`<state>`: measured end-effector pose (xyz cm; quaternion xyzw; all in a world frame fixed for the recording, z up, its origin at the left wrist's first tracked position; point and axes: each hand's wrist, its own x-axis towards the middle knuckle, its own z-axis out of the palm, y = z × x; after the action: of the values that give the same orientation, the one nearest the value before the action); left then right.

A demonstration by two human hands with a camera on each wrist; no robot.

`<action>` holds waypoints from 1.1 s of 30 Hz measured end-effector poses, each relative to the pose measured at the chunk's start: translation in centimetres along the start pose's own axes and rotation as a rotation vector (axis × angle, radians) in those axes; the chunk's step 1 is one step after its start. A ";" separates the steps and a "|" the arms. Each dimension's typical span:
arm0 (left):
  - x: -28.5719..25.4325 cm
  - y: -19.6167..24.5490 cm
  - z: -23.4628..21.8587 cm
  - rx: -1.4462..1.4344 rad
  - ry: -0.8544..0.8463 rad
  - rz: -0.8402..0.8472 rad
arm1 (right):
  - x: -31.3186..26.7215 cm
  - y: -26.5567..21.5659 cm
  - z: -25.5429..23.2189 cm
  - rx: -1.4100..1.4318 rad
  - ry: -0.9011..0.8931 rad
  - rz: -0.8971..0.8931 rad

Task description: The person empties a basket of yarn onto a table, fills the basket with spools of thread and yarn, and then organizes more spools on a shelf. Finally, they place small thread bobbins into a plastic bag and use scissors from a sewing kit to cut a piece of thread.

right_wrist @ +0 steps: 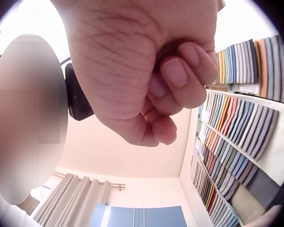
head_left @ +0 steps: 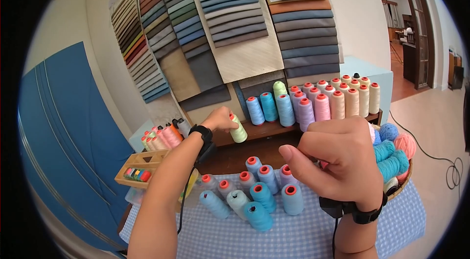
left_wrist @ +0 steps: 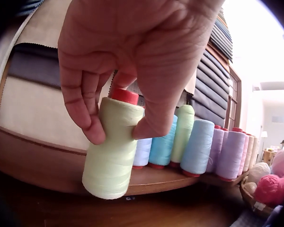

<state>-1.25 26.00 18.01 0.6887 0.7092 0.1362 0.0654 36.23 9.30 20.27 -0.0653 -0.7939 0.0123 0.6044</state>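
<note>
Pinching a pale green thread cone [left_wrist: 111, 163] in the left hand [head_left: 218, 119], near blue cones [head_left: 269, 107]; curling the right hand [head_left: 340, 161] into a fist.

Held cone [head_left: 239, 133], centre: pale green, red top
Tablecloth [head_left: 210, 242], bottom: blue-and-white check
Panel [head_left: 73, 127], left: blue, pale stripes
Yarn [head_left: 390, 166], right: teal, coral

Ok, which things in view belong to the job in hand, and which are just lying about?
Probably the job:
pale green, tapered thread cone, pinched in the left hand
coloured thread cones along the dark brown wooden shelf
mostly blue thread cones on the blue-and-white checked cloth

Probably just lying about:
round, coloured yarn balls in the woven basket
hanging rectangular fabric swatches
light wooden compartment box
</note>
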 end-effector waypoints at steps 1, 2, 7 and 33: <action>0.4 -0.2 0.1 -0.007 0.003 0.011 | 0.0 0.0 0.0 0.000 0.001 0.002; 0.7 -0.4 0.3 -0.006 0.000 0.011 | 0.1 0.0 0.0 0.003 0.003 0.003; 1.5 -0.1 0.7 0.022 0.080 0.047 | 0.0 0.1 0.0 0.028 0.010 0.011; 4.2 1.8 1.7 0.309 0.184 -0.083 | 0.2 0.5 0.0 0.002 0.005 0.036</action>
<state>0.76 30.38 17.31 0.6451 0.7526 0.0854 -0.1008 36.25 9.85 20.44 -0.0787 -0.7911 0.0238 0.6061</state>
